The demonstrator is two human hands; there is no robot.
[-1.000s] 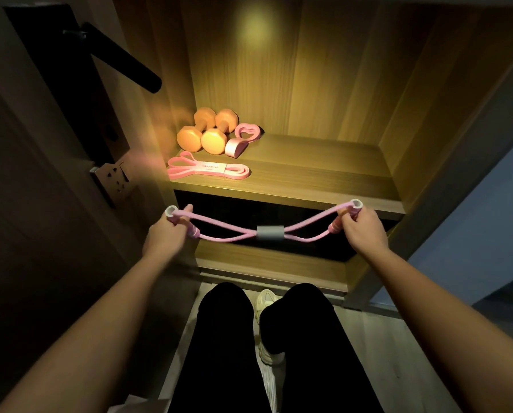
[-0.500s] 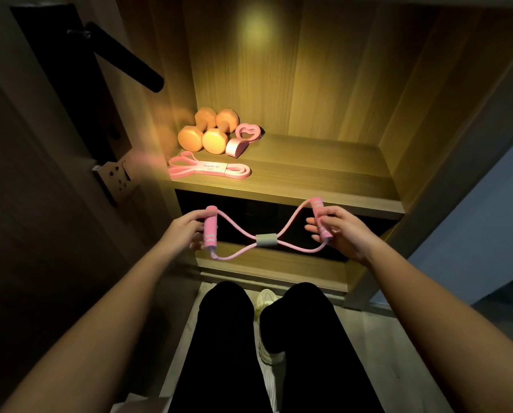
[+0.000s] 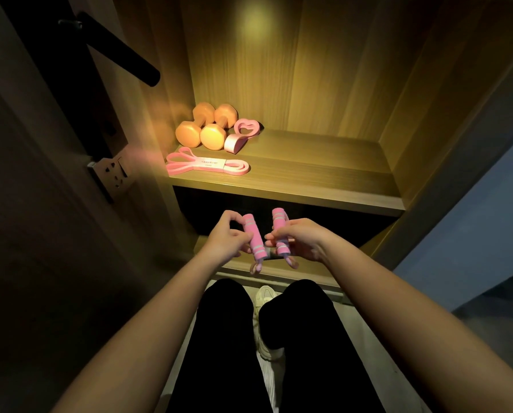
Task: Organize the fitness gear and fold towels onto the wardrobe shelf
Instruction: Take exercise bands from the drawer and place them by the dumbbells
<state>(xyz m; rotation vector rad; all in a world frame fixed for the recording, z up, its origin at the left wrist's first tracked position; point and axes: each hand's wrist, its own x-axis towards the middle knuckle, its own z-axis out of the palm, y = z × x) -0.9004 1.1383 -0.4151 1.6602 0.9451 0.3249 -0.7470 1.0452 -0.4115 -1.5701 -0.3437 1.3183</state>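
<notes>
Two pink foam handles are held side by side, pinched by curled fingers of left hand and right hand.

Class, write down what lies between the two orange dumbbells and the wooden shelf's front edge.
A folded flat pink resistance band lies on the wooden shelf in front of the orange dumbbells; the head view shows it.

Band label print unreadable; grey sleeve seemingly half-hidden behind handles.

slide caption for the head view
Left hand and right hand hold a folded pink figure-eight band, handles side by side, below the shelf of dumbbells
</notes>
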